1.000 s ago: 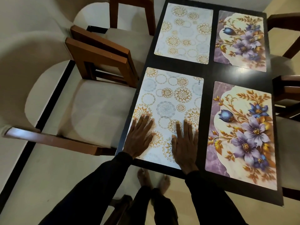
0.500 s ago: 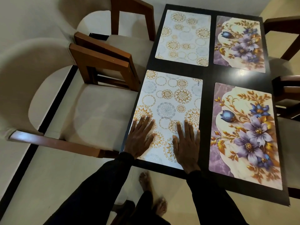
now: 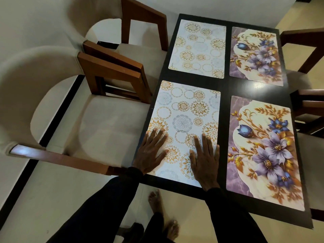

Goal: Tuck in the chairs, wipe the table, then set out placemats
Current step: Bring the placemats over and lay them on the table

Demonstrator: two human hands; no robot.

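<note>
Four placemats lie on the table point(image 3: 225, 86), and both hands, left point(image 3: 150, 154) and right point(image 3: 205, 157), press flat, fingers straight, on the near-left circle-patterned placemat point(image 3: 185, 111).

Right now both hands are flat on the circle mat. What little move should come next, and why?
Probably lift both hands straight up and off. The left hand and right hand press flat on the near circle placemat, which already lies flat on the table, roughly in line with the flower placemat beside it. Lifting rather than sliding should keep it from shifting.
</note>
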